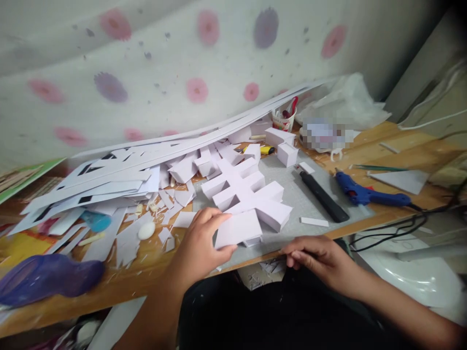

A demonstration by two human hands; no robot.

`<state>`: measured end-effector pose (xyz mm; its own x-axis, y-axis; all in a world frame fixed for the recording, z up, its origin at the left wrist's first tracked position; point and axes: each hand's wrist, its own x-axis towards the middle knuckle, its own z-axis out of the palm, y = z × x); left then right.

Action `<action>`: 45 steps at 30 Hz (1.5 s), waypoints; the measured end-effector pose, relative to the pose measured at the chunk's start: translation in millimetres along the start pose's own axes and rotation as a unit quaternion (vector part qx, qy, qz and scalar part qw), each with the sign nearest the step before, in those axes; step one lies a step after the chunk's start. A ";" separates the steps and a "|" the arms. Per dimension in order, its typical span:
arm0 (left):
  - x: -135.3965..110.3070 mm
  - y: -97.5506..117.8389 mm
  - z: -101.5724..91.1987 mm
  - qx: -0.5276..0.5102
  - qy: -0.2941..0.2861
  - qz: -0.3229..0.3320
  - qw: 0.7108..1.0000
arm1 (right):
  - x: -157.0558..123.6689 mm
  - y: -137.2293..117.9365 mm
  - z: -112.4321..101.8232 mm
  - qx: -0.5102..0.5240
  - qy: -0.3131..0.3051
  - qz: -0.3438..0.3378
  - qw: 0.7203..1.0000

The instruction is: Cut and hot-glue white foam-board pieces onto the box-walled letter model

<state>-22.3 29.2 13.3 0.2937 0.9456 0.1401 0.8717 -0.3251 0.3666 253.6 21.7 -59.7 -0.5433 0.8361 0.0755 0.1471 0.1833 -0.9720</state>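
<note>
My left hand point(203, 243) grips the near end of a white foam-board model point(245, 197), a branching form of several box-like blocks, with thumb and fingers closed on its front block. The model lies on a grey cutting mat point(292, 192) on the wooden desk. My right hand point(315, 257) rests at the desk's front edge, fingers curled over the edge of the mat, away from the model. I cannot make out anything in those fingers.
Long white board strips and offcuts point(120, 180) pile up at the left and back. A black utility knife point(323, 197) and a blue glue gun point(368, 195) lie to the right. A cup with scissors point(284, 116), a plastic bag point(343, 104), and a purple object point(47, 277) surround the work.
</note>
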 end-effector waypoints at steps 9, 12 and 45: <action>-1.7 -9.3 11.5 -0.002 0.077 0.018 0.997 | 5.9 -5.8 -57.1 -0.190 0.092 -0.117 0.970; -2.6 -9.6 13.6 -0.007 0.087 0.014 0.996 | 10.5 -10.2 -91.4 -0.251 0.185 -0.129 0.942; -2.8 -0.5 8.9 -0.009 0.035 0.004 0.999 | 91.0 -18.2 -136.4 -0.591 0.086 0.121 0.793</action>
<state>-20.0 26.9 4.5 0.2717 0.9397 0.2076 0.8620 -0.3335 0.3816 314.2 165.0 -4.7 -0.2757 0.9601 0.0464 0.9567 0.2788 -0.0836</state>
